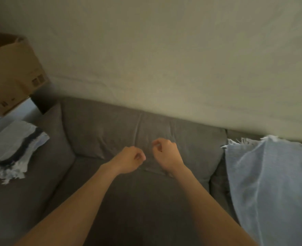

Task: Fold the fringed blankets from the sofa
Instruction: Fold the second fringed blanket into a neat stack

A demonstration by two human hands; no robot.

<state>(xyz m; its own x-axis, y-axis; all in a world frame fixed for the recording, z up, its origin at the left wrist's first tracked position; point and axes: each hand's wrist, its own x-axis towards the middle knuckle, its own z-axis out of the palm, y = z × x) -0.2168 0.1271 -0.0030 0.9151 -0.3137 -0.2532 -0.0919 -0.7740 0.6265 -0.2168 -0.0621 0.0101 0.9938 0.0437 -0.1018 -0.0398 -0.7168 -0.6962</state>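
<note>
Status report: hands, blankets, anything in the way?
Left hand, right hand curled, empty, above sofa. Striped blanket folded left; blue blanket draped right. No obstruction.

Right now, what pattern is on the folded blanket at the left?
Folded blanket: pale with a dark stripe; head view.

To my left, a pale, white-blue woven blanket with a dark navy stripe (pixel 13 148) lies folded flat on the grey fabric sofa (pixel 146 125), its white fringe (pixel 4 174) pointing toward me. To my right, a plain light-blue woven blanket (pixel 271 183) hangs unfolded over the sofa's back and down across the seat, with its white fringe (pixel 244 140) at the top.
</note>
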